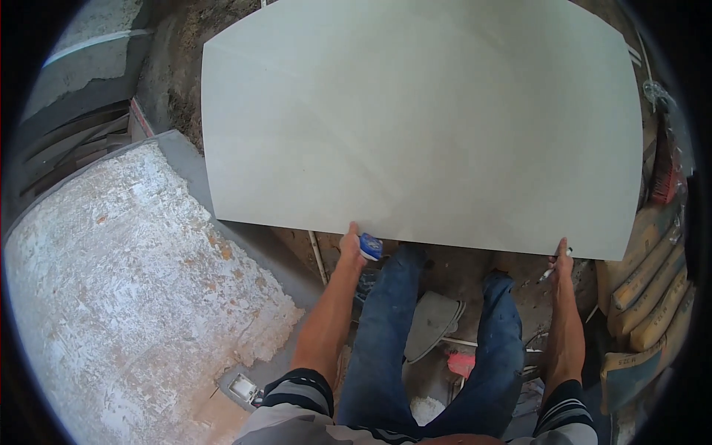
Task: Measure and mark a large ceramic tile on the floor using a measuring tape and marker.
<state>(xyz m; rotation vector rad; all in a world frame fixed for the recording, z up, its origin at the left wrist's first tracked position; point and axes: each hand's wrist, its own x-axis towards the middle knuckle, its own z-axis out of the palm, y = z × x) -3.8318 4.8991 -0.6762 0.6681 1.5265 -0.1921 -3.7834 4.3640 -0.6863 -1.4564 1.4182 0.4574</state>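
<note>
1. The large pale tile [423,126] is held out flat ahead of us, its near edge in both grips and the rest of the slab stretching away from them, over the rough ground beyond.
2. Its long axis runs side to side, from one grip to the other; the short axis points away from us.
3. Our left hand [351,245] is closed on the near edge somewhat left of its middle, thumb on top, with a small blue object [370,246] pinched just beside the fingers; what that object is we cannot tell.
4. Our right hand [561,261] is closed on the same edge near the right corner, and it also holds a slim pen-like marker [550,271] against the tile.
5. The left grip sits nearer the tile's middle than the right one does.
6. Below the grips are our knees in blue jeans [386,326], and between them a trowel-like grey tool [430,322] on the floor.
7. Left of the left grip lies a rough white mortared slab [119,297].
8. Right of the right grip, stacked sacks [649,297] stand close to the tile's corner and crowd that side.
</note>
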